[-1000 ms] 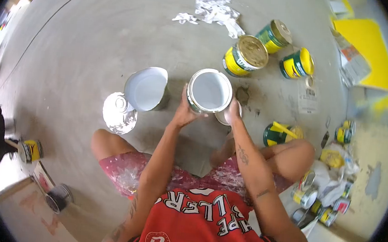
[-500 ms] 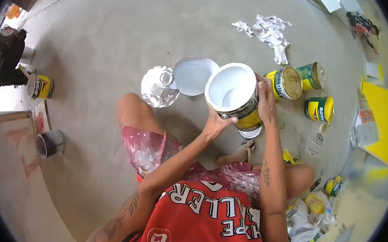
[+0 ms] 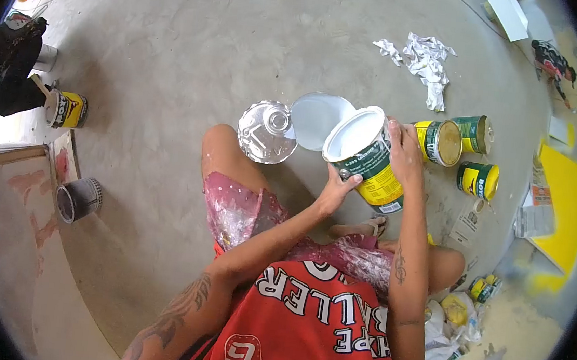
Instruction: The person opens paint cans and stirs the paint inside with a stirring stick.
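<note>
I hold an open paint can with a white inside and a green and yellow label. It leans to the left and away from me. My left hand grips its lower left side with the thumb on the label. Higher up on the right side, my right hand is wrapped around the can. Close behind its mouth stands another open container with a pale interior, partly hidden by the held can. A shiny silver lid lies left of that container.
Several paint cans stand to the right. Crumpled white paper lies farther ahead. On the left are a dark bucket, a can with a brush and a person in dark clothes. Another person crouches at far right.
The paint can has turned and tilted in my hands, so more of its label and less of its inside shows. Both hands keep their hold. The view has shifted slightly.
</note>
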Available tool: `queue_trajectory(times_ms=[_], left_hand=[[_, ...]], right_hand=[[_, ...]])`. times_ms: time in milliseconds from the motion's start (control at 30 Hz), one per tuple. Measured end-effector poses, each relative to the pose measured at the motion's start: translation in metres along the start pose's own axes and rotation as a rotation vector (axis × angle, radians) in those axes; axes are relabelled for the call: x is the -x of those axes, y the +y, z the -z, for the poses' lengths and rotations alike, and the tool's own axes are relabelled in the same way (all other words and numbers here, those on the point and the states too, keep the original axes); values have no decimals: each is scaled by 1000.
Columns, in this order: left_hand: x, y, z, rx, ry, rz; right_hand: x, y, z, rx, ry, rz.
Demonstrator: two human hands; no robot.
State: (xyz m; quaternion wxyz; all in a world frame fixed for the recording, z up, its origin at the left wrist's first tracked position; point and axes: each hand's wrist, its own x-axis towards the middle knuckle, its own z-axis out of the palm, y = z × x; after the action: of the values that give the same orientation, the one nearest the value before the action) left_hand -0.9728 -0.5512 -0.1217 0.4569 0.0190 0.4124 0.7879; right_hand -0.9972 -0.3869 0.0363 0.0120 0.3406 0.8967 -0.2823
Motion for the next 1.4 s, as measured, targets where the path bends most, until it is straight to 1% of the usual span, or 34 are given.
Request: queue_trajectory(times_ms=[67, 233, 333, 433, 533, 633, 733, 933, 1000, 1167, 1233, 1400], left_hand=[[0, -1, 0, 31, 1, 6], [3, 13, -9, 117, 65, 8], [4, 15, -9, 154, 66, 36], [1, 10, -6, 164, 44, 8], [0, 8, -2, 103, -6, 42], [1, 11, -4, 109, -18, 25], [3, 14, -8, 209, 16, -7], [2, 11, -5, 195, 12, 10], [0, 12, -3, 68, 35, -13], [-2, 11, -4, 116, 33, -21], [-1, 9, -4, 132, 41, -14], [-1, 11, -4, 151, 29, 8]], right_hand=[[0, -5, -1, 41, -27, -32], [-7, -10, -5, 65, -2, -7], [-8, -22, -5, 124, -3, -36], [-9, -33, -4, 187, -20, -47], [-9, -38, -5, 268, -20, -74], [-11, -37, -7, 265, -22, -73], [-10, -43, -5, 287, -32, -77], [-11, -48, -7, 316, -31, -86], [-12, -46, -7, 307, -37, -84], [-15, -52, -7, 291, -50, -75], [-16, -56, -7, 350, -65, -75], [-18, -58, -8, 363, -66, -68]])
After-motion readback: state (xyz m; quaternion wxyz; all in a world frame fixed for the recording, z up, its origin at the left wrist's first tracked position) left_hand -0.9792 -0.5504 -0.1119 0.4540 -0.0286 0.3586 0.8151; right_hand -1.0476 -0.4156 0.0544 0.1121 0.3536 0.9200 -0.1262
